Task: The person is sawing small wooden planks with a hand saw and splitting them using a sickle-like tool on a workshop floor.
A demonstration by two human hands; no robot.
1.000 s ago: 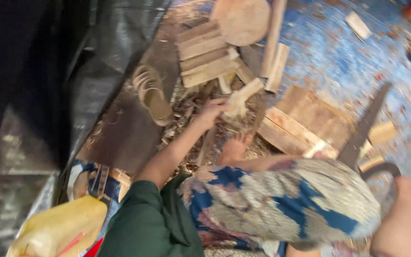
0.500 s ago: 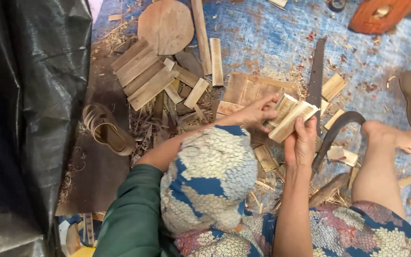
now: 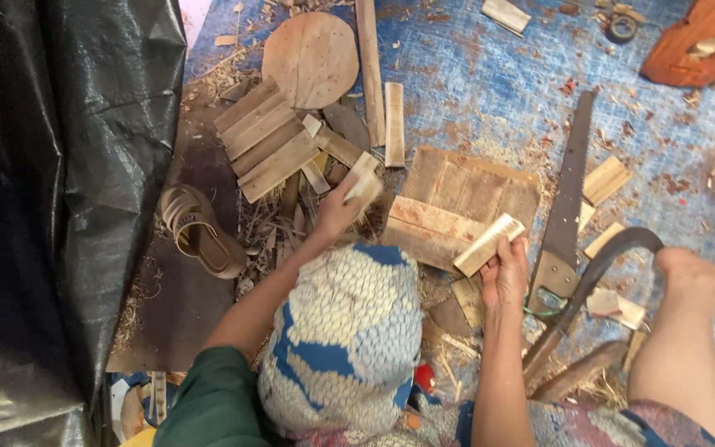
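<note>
My left hand reaches forward past my patterned knee and grips a small pale wood block above a heap of wood strips. My right hand holds another short pale wood block, tilted, over a flat brown wooden board. Both hands are apart, each with its own piece.
A stack of flat wood slats and a round wooden disc lie ahead. A handsaw and a curved dark tool lie right, beside my bare leg. A sandal sits left, by black plastic sheeting.
My hands have separated: the left went forward-left to the strip heap with a block, the right stayed near the board with its block. The view has steadied.
</note>
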